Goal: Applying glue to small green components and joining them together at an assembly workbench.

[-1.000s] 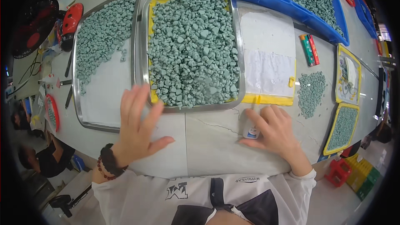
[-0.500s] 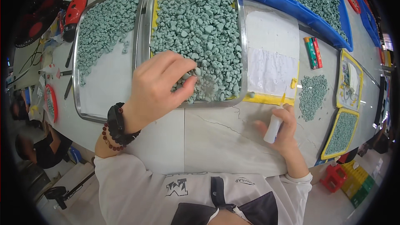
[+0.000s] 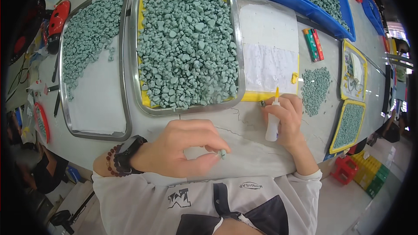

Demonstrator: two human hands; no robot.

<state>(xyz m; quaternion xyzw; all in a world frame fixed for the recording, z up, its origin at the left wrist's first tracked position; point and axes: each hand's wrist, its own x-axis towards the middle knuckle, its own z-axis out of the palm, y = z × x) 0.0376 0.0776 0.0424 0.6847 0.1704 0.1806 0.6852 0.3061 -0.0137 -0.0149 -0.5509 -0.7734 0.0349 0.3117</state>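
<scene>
My left hand [image 3: 187, 150] is closed in a pinch over the near part of the table, with a small green stone [image 3: 222, 153] at its fingertips. To the right, my right hand [image 3: 287, 119] wraps round a small white squeeze bottle [image 3: 272, 126], its thin yellow nozzle [image 3: 277, 92] pointing up. Another small greenish stone [image 3: 263, 103] shows at that hand's thumb tip; whether it is gripped is hard to make out. Beyond the hands lies a metal tray [image 3: 187, 109] heaped with green stones [image 3: 187, 43].
A half-covered metal tray [image 3: 102, 135] of stones stands left. At the back is a blue bin [image 3: 287, 6] of stones. Right of a white sheet [image 3: 270, 26] lie two lighters [image 3: 313, 45], a loose stone pile [image 3: 316, 91] and two yellow-rimmed trays [image 3: 333, 146].
My left hand has come from the heaped tray toward me, carrying a stone. The bottle is now more upright, and a stone shows at my right thumb. The whole view has shifted slightly.
</scene>
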